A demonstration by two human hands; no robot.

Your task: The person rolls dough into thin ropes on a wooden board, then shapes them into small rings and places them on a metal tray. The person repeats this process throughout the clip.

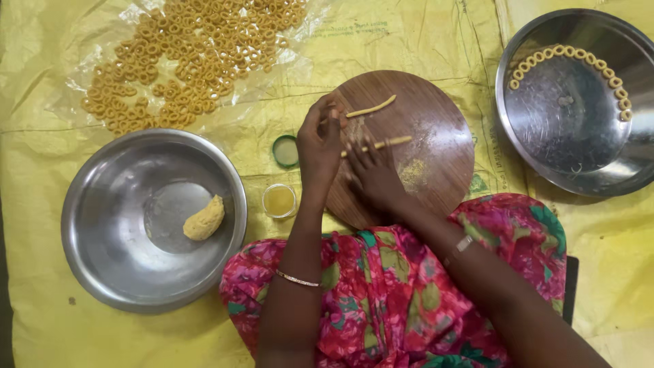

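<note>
Fingertips of the left hand (320, 140) are bunched together over the near-left part of a round wooden board (436, 123), pinching the end of a thin strip of yellow dough (371, 108) that runs away from them toward the board's middle. Just beside it, the right hand (371, 174) lies palm-down on the wood with its fingers spread flat, pressing on a second dough strip (388, 142) whose free end sticks out past the fingertips. A dusting of yellow crumbs (413, 172) marks the board near the right hand. Both wrists carry thin bangles, and the forearms come up over a lap covered in pink and green flowered cloth (388, 293). Off the board's left edge stand a small green lid (285, 150) and, nearer the lap, a little glass jar of yellow oil (279, 200). Farther left sits a wide steel bowl (102, 225) holding a lump of yellow dough (204, 219). At the upper right, a steel plate (565, 129) bears a curved row of small dough rings (579, 56) along its far side. At the upper left, many more dough rings (184, 54) are spread on a clear plastic sheet (300, 54). Everything rests on a yellow sack-cloth mat (422, 41).
</note>
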